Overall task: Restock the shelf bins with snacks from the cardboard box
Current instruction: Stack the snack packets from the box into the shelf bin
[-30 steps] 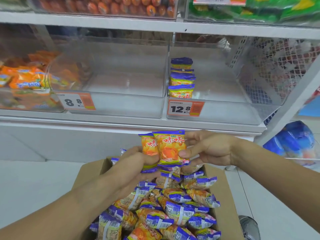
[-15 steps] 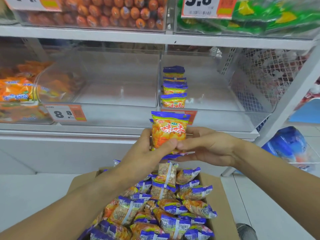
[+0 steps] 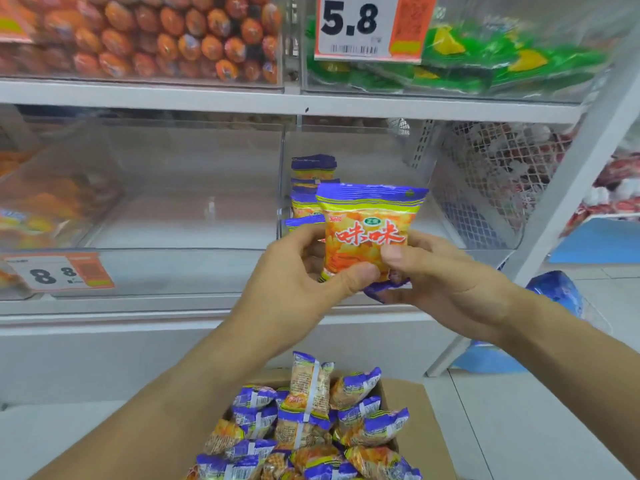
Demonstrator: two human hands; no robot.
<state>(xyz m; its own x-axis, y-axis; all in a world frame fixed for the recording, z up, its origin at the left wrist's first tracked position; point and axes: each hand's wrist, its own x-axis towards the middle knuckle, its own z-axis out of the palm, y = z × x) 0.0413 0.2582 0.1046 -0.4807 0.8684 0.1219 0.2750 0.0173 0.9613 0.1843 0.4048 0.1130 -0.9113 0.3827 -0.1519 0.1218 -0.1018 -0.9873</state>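
a: item one?
b: snack packet [image 3: 369,233], orange face, purple and yellow top band, red characters. held upright in front of the right clear bin [image 3: 450,216], above the bin's front edge.

a: who has it?
b: both hands. left hand [image 3: 298,285] grips the lower left corner, thumb pressed on the packet's face. right hand [image 3: 446,275] pinches the lower right corner, thumb on the face, fingers behind. the hands are close together, thumbs nearly meeting. a purple edge shows under the packet; cannot tell whether more packets are stacked behind it.

a: item two, the bin?
b: right clear bin on the middle shelf. a row of matching packets [image 3: 311,188] stands along its left wall, partly hidden behind the held one. the rest of the bin floor shows bare.

a: item three?
b: middle clear bin [image 3: 180,216], just left of it, price tag reading 8.8 [image 3: 59,271] at its front left.

a: stock source?
b: cardboard box [image 3: 419,420] on the floor below the arms, piled with loose packets [image 3: 311,427] of the same kind, lying at all angles.

a: surroundings?
b: upper shelf: orange wrapped snacks [image 3: 166,39] on the left, green packets [image 3: 485,60] on the right behind a 5.8 tag [image 3: 367,26]. wire mesh panel [image 3: 495,181] on the right end.
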